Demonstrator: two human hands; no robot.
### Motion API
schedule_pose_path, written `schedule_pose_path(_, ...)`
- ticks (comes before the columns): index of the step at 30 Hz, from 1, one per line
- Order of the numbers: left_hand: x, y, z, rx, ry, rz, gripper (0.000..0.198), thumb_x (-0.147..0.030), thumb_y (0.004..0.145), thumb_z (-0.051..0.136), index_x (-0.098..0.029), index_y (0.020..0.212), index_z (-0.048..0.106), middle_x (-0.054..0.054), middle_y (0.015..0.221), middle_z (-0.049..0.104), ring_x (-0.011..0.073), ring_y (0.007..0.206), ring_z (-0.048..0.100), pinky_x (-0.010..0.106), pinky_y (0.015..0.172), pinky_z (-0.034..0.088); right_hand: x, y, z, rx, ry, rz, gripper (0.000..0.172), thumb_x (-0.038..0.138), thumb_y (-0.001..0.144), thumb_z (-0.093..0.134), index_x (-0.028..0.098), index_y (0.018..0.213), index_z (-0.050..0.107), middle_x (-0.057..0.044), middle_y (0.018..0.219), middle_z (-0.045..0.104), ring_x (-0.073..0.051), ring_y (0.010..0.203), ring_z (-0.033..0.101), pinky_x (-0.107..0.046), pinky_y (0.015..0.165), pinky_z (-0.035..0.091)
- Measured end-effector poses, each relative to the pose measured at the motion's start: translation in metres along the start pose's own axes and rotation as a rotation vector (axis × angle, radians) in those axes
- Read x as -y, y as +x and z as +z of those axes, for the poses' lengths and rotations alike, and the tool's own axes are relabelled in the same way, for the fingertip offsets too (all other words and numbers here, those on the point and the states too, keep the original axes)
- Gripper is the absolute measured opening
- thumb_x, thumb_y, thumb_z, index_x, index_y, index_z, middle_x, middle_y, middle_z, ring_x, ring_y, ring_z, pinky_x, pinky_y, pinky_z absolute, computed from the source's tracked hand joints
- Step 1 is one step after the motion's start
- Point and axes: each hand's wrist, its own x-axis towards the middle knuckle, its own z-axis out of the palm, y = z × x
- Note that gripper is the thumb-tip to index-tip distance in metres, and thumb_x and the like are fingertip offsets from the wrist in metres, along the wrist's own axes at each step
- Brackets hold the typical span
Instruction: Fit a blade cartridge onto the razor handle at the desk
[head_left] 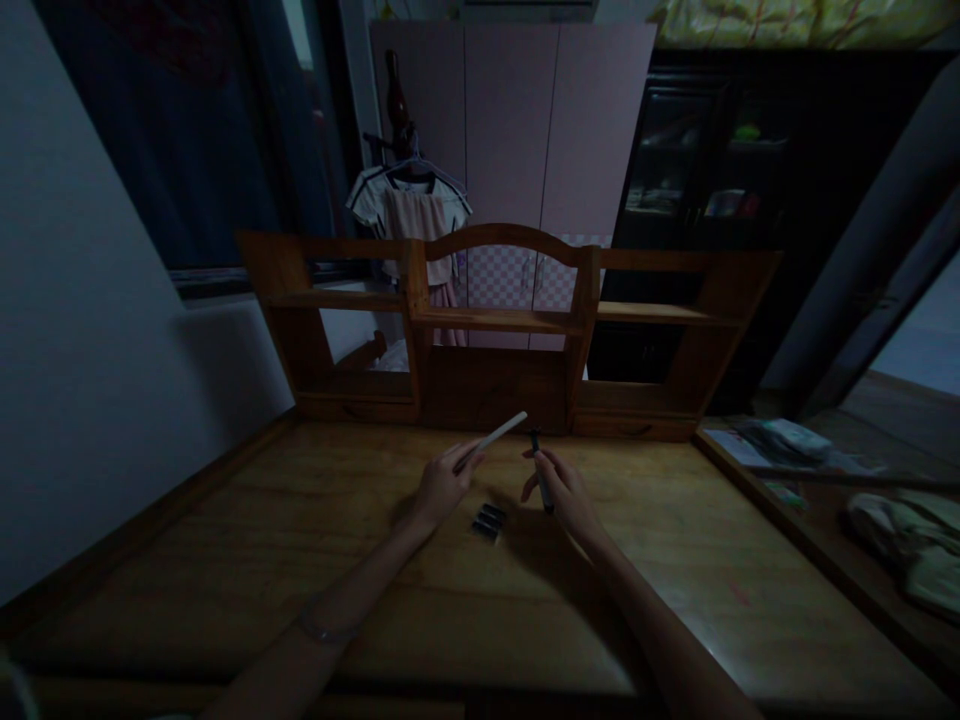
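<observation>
My left hand point(444, 485) is closed round a slim white stick point(504, 430), which points up and to the right above the table. My right hand point(564, 490) grips what looks like a razor point(543, 478), with a dark head at its far end and a grey handle. The two held things are apart. Between and just below my hands, a small pack of several black pieces point(489, 522), perhaps blade cartridges, lies on the wooden table point(300, 560). The dim light hides finer detail.
A wooden shelf unit point(499, 320) stands along the table's back edge. At the left is a white wall point(90, 330). Beyond the table's right edge lie plastic bags point(787, 440) and a pale cloth bag point(911, 545). Clothes point(412, 205) hang before a pink wardrobe point(510, 130).
</observation>
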Motion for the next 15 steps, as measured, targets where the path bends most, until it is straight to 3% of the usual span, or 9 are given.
schedule_pose_path(12, -0.0011, 0.0014, -0.0032, -0.013, -0.019, 0.029, 0.031, -0.030, 0.087, 0.048, -0.023, 0.115, 0.059, 0.004, 0.112, 0.064, 0.0181, 0.102, 0.060, 0.031, 0.088, 0.048, 0.0007, -0.0006, 0.0019, -0.006, 0.002, 0.012, 0.042, 0.049, 0.092, 0.032, 0.016, 0.109, 0.053, -0.001, 0.059, 0.063, -0.013, 0.048, 0.047, -0.022, 0.046, 0.034)
schedule_pose_path(15, -0.0036, 0.0004, -0.0018, 0.032, -0.015, 0.061, 0.030, -0.030, 0.087, 0.049, -0.024, 0.114, 0.060, 0.004, 0.109, 0.066, 0.0182, 0.099, 0.061, 0.031, 0.087, 0.049, 0.0009, -0.0003, 0.0010, -0.007, -0.015, 0.009, 0.041, 0.048, 0.093, 0.032, 0.016, 0.108, 0.053, -0.002, 0.058, 0.063, -0.014, 0.048, 0.048, -0.022, 0.046, 0.034)
